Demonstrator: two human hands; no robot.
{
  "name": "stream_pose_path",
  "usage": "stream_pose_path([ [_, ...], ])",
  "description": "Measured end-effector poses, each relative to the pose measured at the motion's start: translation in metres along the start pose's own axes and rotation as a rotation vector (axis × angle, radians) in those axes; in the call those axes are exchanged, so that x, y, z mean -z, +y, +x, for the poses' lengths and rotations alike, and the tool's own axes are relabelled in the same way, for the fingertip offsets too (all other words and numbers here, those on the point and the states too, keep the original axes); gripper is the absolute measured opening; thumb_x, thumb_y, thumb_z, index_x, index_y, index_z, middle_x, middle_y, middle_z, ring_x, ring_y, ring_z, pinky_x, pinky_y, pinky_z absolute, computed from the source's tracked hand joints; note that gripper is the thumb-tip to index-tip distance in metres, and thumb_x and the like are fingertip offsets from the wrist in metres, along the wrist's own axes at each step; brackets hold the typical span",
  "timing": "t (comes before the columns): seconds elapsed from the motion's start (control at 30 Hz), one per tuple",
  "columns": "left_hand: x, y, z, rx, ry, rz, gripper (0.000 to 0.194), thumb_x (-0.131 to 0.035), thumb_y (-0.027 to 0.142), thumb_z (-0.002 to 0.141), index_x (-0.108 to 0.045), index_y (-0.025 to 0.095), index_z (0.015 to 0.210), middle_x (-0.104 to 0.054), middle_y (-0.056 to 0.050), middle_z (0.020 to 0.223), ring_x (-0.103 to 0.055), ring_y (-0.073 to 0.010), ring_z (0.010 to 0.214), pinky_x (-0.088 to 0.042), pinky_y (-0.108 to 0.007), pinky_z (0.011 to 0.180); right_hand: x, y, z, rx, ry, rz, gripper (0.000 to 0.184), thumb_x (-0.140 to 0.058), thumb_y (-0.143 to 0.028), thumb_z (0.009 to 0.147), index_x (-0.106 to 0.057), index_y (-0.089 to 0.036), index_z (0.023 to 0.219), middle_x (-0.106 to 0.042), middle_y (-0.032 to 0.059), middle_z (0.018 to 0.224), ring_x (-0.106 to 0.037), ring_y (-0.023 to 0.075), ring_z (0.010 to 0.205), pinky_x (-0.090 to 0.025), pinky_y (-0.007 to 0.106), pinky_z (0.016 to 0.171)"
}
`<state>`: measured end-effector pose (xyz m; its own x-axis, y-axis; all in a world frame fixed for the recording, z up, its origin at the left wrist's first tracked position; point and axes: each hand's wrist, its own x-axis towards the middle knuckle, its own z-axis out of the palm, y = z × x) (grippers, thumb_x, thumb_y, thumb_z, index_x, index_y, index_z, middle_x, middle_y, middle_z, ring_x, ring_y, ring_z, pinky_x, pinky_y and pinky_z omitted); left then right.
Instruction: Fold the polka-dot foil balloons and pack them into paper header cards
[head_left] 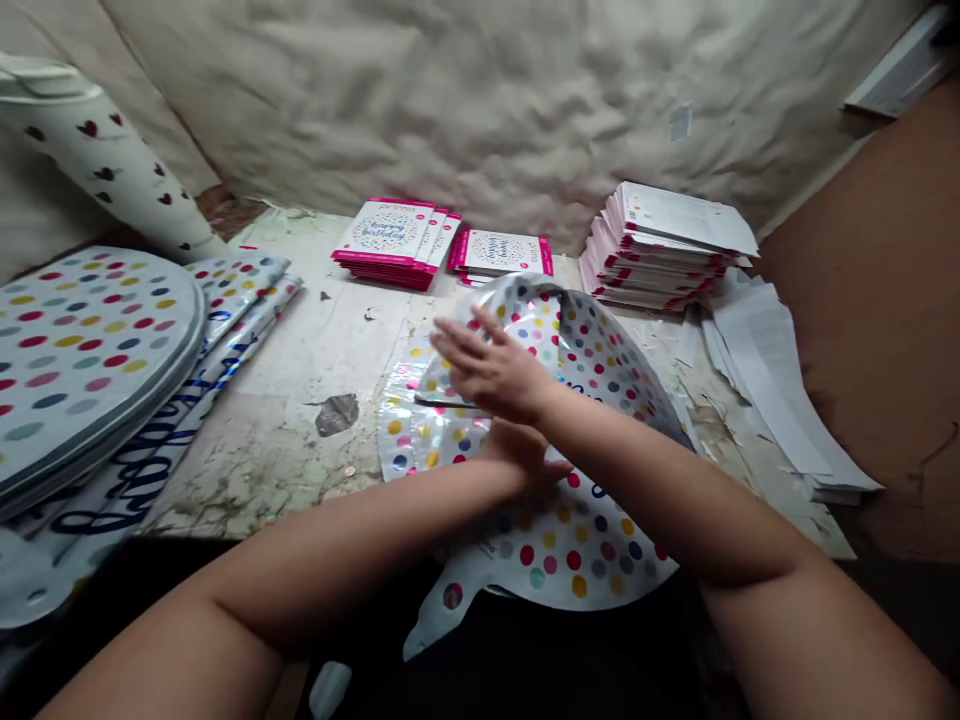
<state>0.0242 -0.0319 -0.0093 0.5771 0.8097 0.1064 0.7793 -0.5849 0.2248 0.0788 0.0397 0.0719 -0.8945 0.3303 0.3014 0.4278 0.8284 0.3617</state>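
Observation:
A flat foil balloon [574, 560] with coloured dots and blue script lies in front of me, partly folded over on itself. Its tail tab with a hole hangs over the table's near edge. My right hand [499, 370] reaches across to the left, fingers spread over the folded flap; it looks slightly blurred. Below it, crossing under my right wrist, my left hand [521, 450] rests on the balloon with fingers stretched to the right. Part of my left hand is hidden by the right one. Neither hand grips anything visible.
Dotted flat balloons [90, 340] are stacked at left, above folded ones [247, 300]. A heart-patterned roll [127, 160] leans behind them. Pink-edged "happy birthday" packets [390, 235], a smaller pile [502, 252] and a tall packet stack [667, 245] stand at the back. White paper sheets [780, 370] lie right.

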Motion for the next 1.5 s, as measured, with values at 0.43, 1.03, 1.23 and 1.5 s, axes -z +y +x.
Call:
stream_pose_path([
  [0.43, 0.055, -0.091, -0.075, -0.100, 0.112, 0.144, 0.029, -0.040, 0.011, 0.087, -0.058, 0.010, 0.110, -0.061, -0.014, 0.114, -0.056, -0.0238, 0.105, -0.045, -0.038, 0.091, -0.058, -0.040, -0.061, -0.465, -0.113, 0.624, 0.031, -0.046, -0.026, 0.089, -0.058, -0.018, 0.117, -0.057, 0.0085, 0.126, -0.047, 0.0215, 0.121, -0.035, 0.039, 0.103],
  [1.03, 0.047, -0.112, -0.093, 0.027, 0.120, 0.292, 0.033, -0.038, 0.026, 0.091, -0.063, 0.008, 0.104, -0.064, -0.016, 0.101, -0.056, -0.0260, 0.094, -0.047, -0.042, 0.082, -0.031, -0.036, -0.026, -0.286, -0.496, 0.289, 0.029, -0.039, -0.001, 0.082, -0.063, -0.007, 0.098, -0.067, 0.0171, 0.086, -0.064, 0.0250, 0.073, -0.046, 0.031, 0.058],
  [1.23, 0.053, -0.113, -0.094, 0.057, 0.261, 0.339, 0.024, -0.045, 0.023, 0.088, -0.064, 0.011, 0.096, -0.062, -0.014, 0.100, -0.054, -0.0256, 0.092, -0.045, -0.040, 0.082, -0.030, -0.042, -0.033, -0.267, -0.500, 0.304, 0.033, -0.035, -0.003, 0.085, -0.061, -0.006, 0.105, -0.066, 0.0183, 0.092, -0.063, 0.0250, 0.082, -0.046, 0.032, 0.063],
  [1.5, 0.083, -0.114, -0.059, 0.037, 0.347, 0.445, 0.022, -0.044, 0.020, 0.087, -0.063, 0.017, 0.075, -0.063, -0.008, 0.086, -0.053, -0.0237, 0.083, -0.042, -0.042, 0.077, -0.035, -0.053, -0.020, -0.524, -0.362, 0.296, 0.038, -0.042, -0.033, 0.088, -0.054, -0.007, 0.112, -0.066, 0.0160, 0.092, -0.062, 0.0239, 0.077, -0.045, 0.030, 0.061],
])
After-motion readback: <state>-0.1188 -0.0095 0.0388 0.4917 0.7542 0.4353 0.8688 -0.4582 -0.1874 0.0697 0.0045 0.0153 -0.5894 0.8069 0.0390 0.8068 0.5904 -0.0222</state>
